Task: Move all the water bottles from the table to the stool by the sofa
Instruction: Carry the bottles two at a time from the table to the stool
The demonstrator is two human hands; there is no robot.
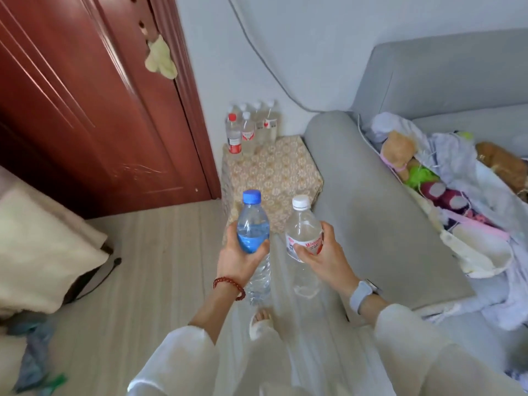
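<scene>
Carrying two at once to save trips; left hand (pixel 243 260) wrapping the blue-capped bottle (pixel 253 224), right hand (pixel 323 252) wrapping the white-capped bottle (pixel 303 230). Both grips closed snug, heading for the stool (pixel 274 170), probably.

Soft, even daylight filled the room, bright and with only faint shadows. The wide lens bent the door (pixel 85 95) and sofa (pixel 428 115) outward, and the lower corners smeared into motion blur.

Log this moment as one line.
left hand: holds blue-capped bottle | right hand: holds white-capped bottle | stool: bottles at back
</scene>
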